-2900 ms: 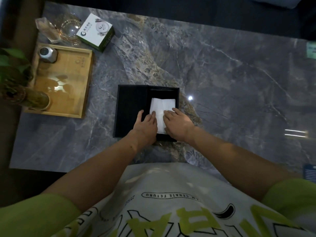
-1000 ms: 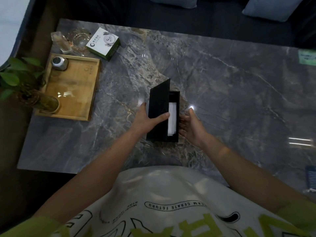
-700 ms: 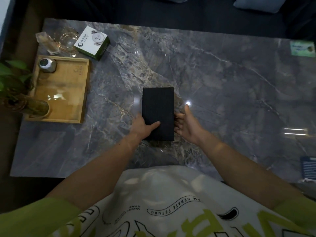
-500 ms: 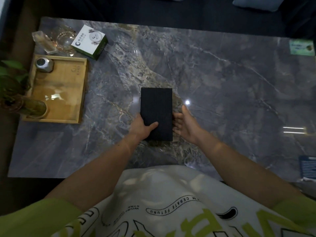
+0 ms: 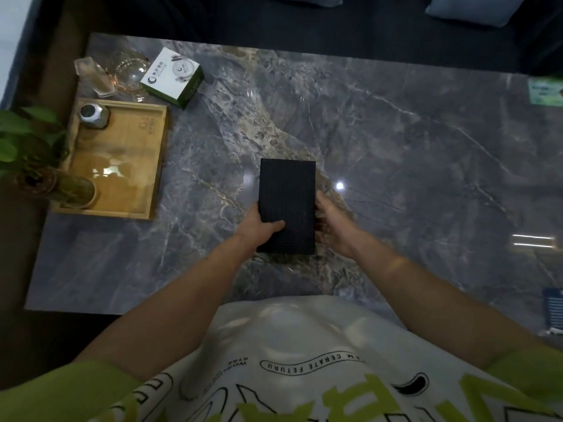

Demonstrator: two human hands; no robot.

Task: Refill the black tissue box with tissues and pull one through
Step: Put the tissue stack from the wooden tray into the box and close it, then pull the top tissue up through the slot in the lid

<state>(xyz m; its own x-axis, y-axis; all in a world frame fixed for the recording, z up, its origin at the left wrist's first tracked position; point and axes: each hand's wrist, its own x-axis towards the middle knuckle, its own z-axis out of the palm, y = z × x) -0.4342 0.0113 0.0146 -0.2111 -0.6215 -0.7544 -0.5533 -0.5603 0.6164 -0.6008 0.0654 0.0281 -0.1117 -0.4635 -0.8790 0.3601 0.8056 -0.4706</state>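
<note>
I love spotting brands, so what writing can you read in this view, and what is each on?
"CERATE FETURU": in an oval on the white shirt, upside down to the camera.
Its large green letters: cut off, unreadable.
On the white and green box: print too blurred.
On the wooden tray: stamped mark too small.
On the green label at far right: blurred.
On the black tissue box: none.

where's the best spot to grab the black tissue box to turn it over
Grip the long side walls of the black tissue box near its near end, one hand from each side. It lies flat, long axis pointing away; the left hand wraps the left edge, thumb on top.
</note>
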